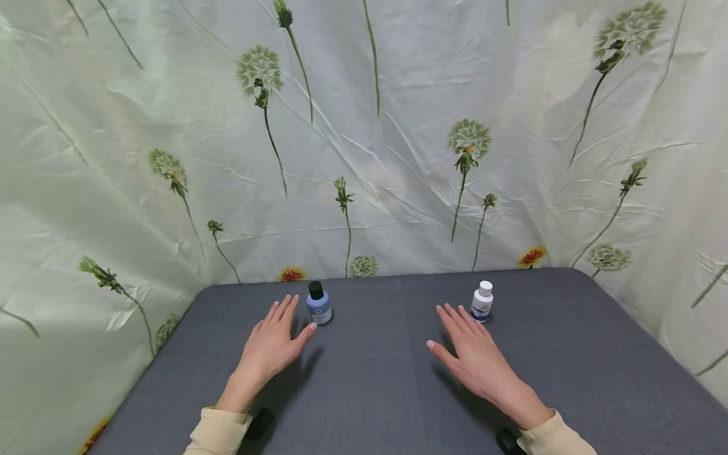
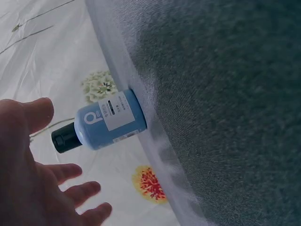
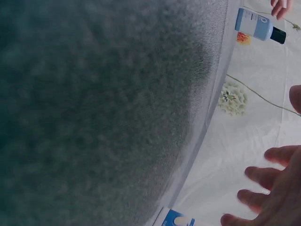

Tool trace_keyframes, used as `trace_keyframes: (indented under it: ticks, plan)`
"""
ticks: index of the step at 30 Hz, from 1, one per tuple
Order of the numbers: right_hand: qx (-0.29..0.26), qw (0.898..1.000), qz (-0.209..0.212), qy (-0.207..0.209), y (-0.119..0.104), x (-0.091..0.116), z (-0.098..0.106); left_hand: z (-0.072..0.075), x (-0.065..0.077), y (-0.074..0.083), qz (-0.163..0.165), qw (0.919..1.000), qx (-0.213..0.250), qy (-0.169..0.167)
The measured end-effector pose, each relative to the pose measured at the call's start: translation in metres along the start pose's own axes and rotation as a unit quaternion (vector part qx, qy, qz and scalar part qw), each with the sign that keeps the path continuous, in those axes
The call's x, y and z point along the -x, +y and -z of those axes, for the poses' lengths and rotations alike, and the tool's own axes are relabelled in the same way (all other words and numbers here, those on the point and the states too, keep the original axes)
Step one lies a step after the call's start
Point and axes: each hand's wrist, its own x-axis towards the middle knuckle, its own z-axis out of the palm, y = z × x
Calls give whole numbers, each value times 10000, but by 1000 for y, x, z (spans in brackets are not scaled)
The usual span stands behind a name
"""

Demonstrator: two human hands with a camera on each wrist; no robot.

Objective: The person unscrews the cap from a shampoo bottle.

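A blue bottle with a black cap [image 1: 320,306] stands upright toward the far left of the table. My left hand [image 1: 272,346] is just in front and left of it, fingers extended, thumb pointing toward the bottle; nothing is in it. In the left wrist view the same blue bottle [image 2: 110,120] shows its pale label beyond the thumb and fingers. A smaller white bottle with a white cap and a blue label band [image 1: 482,302] stands upright at the far right. Close before it hovers my right hand [image 1: 474,357], empty, its fingers straight and overlapping the bottle's base in the head view.
A dark grey cloth covers the table [image 1: 375,392]. Behind the table's far edge hangs a pale curtain [image 1: 398,164] printed with dandelions. Dark bands are at both wrists below the cream sleeves [image 1: 218,431].
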Motion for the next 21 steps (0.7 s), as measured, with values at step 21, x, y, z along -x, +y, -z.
trace_keyframes:
  ticks: [21]
  plan:
    - [-589, 9930, 952, 388, -10, -31, -15, 0, -18, -26, 87, 9891, 1424, 369]
